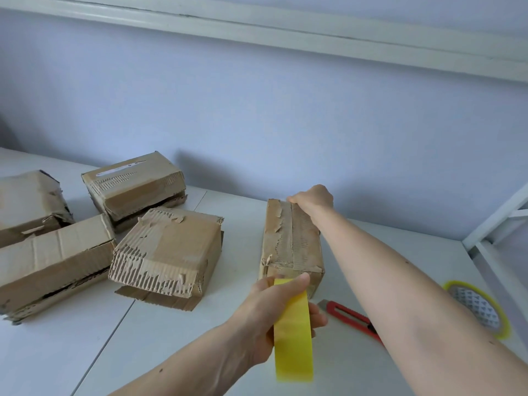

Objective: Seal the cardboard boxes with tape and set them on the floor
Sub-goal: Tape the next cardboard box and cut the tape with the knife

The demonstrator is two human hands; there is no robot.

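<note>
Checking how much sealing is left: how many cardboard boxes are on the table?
5. One far left, one at the back, one front left, one in the middle, one under the right hand.

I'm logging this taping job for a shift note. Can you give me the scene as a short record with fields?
surface: white table
box in work: narrow box
left hand: holds yellow tape roll at the box's near end
right hand: rests on the box's far end
waiting: four boxes to the left
tools: red knife, second tape roll
</note>
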